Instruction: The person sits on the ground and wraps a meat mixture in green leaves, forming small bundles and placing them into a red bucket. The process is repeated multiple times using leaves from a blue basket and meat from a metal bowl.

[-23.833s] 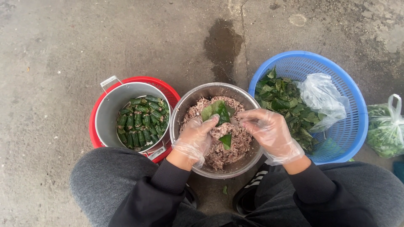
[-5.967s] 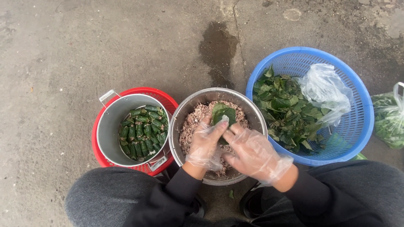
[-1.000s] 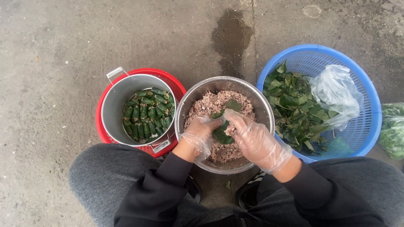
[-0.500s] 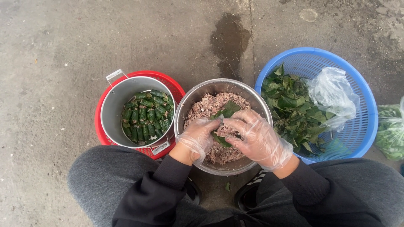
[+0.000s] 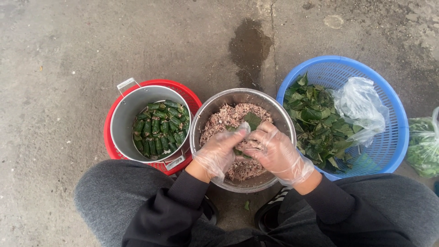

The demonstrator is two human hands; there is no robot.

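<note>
Both my hands wear thin clear plastic gloves and meet over a steel bowl (image 5: 208, 114) of pinkish minced filling (image 5: 226, 118). My left hand (image 5: 219, 153) and my right hand (image 5: 274, 153) together fold a green leaf (image 5: 252, 120) around some filling. Only the leaf's tip shows past my fingers. Left of the bowl, a metal pot (image 5: 123, 114) holds several finished dark green rolls (image 5: 159, 129).
The pot stands in a red basket (image 5: 183, 89). A blue basket (image 5: 388, 110) at right holds loose green leaves (image 5: 318, 121) and a crumpled clear plastic bag (image 5: 359, 107). A bag of greens (image 5: 423, 144) lies at the far right. A wet stain (image 5: 249, 48) marks the concrete floor.
My hands have closed tighter around the leaf, which is more folded and more hidden than a second ago. The bowls and baskets have stayed put.
</note>
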